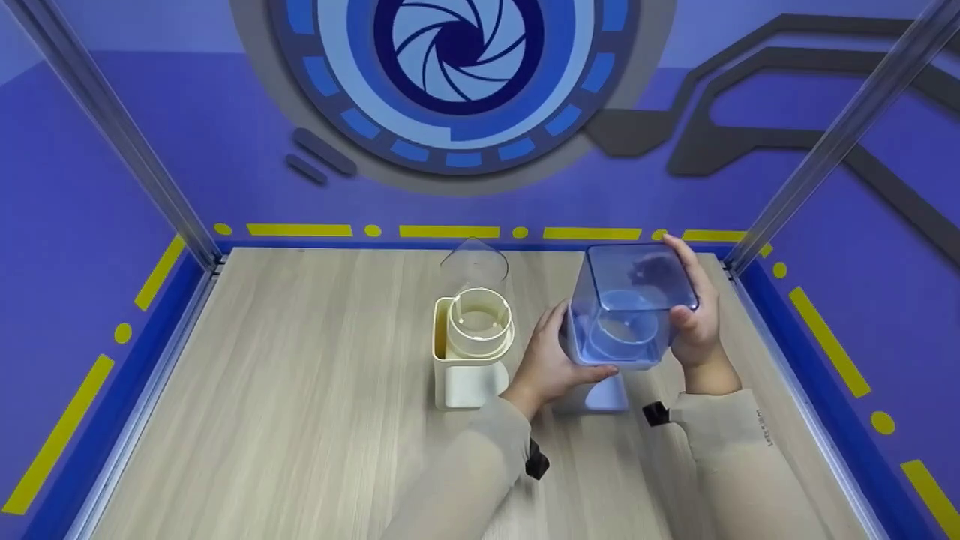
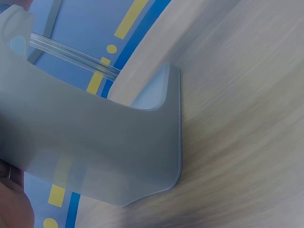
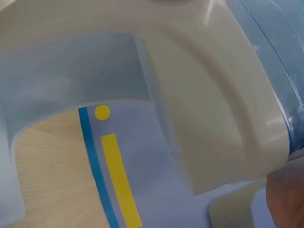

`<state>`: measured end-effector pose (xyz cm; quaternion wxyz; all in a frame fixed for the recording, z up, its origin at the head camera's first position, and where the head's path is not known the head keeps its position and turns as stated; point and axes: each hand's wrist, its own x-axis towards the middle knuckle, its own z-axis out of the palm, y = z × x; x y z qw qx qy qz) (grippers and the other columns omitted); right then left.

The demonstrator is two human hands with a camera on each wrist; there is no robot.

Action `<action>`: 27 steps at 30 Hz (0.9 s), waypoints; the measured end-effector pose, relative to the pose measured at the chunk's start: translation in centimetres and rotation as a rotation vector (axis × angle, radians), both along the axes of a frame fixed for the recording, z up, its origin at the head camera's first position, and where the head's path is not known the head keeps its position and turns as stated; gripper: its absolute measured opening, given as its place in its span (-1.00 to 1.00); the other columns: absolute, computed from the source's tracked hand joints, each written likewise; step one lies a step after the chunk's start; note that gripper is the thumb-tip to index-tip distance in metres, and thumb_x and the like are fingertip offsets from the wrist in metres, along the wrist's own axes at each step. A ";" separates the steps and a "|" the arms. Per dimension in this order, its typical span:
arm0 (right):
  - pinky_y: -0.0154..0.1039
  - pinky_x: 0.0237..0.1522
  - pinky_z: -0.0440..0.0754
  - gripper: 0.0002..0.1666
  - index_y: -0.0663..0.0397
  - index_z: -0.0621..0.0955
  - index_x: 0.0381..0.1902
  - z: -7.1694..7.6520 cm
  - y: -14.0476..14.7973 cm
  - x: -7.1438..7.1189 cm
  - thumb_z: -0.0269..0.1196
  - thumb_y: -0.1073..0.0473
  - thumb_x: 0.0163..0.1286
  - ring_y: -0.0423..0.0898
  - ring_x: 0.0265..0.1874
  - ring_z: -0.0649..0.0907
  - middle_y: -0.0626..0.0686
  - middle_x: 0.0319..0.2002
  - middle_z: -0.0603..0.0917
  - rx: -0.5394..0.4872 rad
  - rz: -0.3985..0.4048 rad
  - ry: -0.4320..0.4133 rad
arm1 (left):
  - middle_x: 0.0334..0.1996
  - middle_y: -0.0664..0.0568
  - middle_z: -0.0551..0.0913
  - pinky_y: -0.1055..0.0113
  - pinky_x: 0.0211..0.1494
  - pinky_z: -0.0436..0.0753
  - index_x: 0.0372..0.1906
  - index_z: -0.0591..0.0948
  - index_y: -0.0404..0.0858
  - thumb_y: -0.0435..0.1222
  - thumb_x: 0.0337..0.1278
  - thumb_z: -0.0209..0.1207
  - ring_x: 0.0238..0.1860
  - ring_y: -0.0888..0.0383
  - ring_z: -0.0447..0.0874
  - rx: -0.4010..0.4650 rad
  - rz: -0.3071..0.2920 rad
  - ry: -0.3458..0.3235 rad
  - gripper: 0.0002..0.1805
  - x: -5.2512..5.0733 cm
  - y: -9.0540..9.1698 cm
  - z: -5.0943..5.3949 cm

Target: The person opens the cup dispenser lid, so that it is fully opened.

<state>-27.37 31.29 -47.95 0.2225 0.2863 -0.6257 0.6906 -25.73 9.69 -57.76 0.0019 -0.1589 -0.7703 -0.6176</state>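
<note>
Both hands hold a blue stand-like holder (image 1: 606, 394) with a boxy, see-through blue container (image 1: 637, 277) at its top. My left hand (image 1: 546, 364) grips the container's lower left, its thumb along the front. At the upper right, my right hand (image 1: 699, 319) holds the container between thumb and fingers. A round shape shows through the container wall. The left wrist view shows the holder's curved body (image 2: 109, 137) down to its foot; the right wrist view shows its underside (image 3: 204, 95). I cannot tell whether the foot touches the table.
Left of the hands stands a similar cream holder (image 1: 475, 386) with a clear round cup (image 1: 481, 341) on top. A clear lid (image 1: 474, 262) rises behind the cup. All this is on a wooden table (image 1: 300, 390), walled by blue panels (image 1: 187, 135) and metal posts (image 1: 112, 120).
</note>
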 end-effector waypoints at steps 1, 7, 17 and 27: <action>-0.29 0.29 0.76 0.30 0.23 0.48 0.65 0.2 0.0 0.0 0.57 -0.51 0.25 -0.01 0.20 0.78 0.16 0.30 0.77 -0.021 0.010 0.016 | 0.61 0.07 0.49 0.10 0.77 0.45 0.76 0.34 -0.01 0.03 -0.35 0.87 0.58 0.11 0.48 0.001 0.000 0.004 0.43 0.0 0.0 0.0; -0.21 0.23 0.85 0.22 0.21 0.47 0.63 1.9 0.0 -0.3 0.62 -0.38 0.25 0.08 0.13 0.83 0.24 0.22 0.79 -0.176 0.125 0.014 | 0.55 0.10 0.53 0.15 0.74 0.46 0.71 0.39 0.05 0.03 -0.35 0.86 0.52 0.16 0.49 0.012 0.006 0.011 0.36 0.0 0.0 -0.1; -0.20 0.20 0.87 0.14 0.10 0.52 0.60 3.1 0.4 0.1 0.58 -0.37 0.23 0.09 0.16 0.78 0.22 0.26 0.76 -0.195 0.075 -0.030 | 0.53 0.07 0.54 0.16 0.72 0.48 0.72 0.38 -0.02 0.02 -0.32 0.86 0.50 0.16 0.50 0.009 -0.002 0.019 0.36 -0.1 0.0 -0.3; -0.26 0.18 0.79 0.29 0.17 0.53 0.59 3.6 0.8 -0.5 0.68 -0.45 0.11 0.07 0.16 0.74 0.21 0.21 0.77 -0.212 -0.083 0.041 | 0.55 0.11 0.52 0.18 0.72 0.48 0.71 0.39 -0.01 0.01 -0.31 0.86 0.50 0.20 0.49 0.027 -0.017 0.015 0.35 -0.2 -0.1 -0.4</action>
